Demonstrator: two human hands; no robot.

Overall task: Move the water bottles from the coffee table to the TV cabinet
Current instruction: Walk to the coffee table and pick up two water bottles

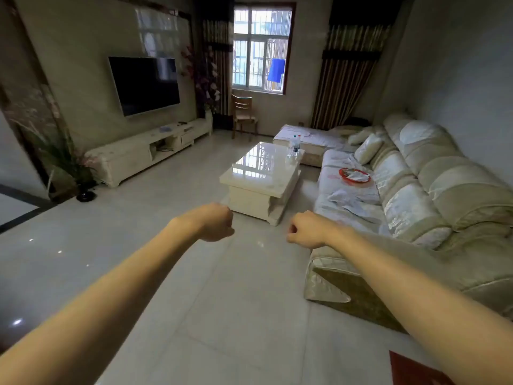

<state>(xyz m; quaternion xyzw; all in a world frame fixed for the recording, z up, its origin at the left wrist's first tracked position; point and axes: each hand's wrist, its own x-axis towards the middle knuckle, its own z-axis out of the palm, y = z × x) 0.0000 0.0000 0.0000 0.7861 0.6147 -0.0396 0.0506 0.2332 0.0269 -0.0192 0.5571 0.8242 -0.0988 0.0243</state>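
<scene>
Hands: left hand (pixel 218 222) and right hand (pixel 304 229) curled into empty fists, lower centre.
Bottles: water bottles (pixel 294 145) on far corner of coffee table (pixel 261 173), mid-frame.
Cabinet: TV cabinet (pixel 144 151), left.

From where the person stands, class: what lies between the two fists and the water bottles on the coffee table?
Bare floor tiles, then the coffee table's glossy, bare top up to the water bottles at its far end, seen in the head view.

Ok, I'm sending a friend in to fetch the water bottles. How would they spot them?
Find the glossy cream coffee table in front of the long sofa. The water bottles stand together at its far right corner, towards the window. They are the only things on its top: clear plastic, coloured caps.
</scene>
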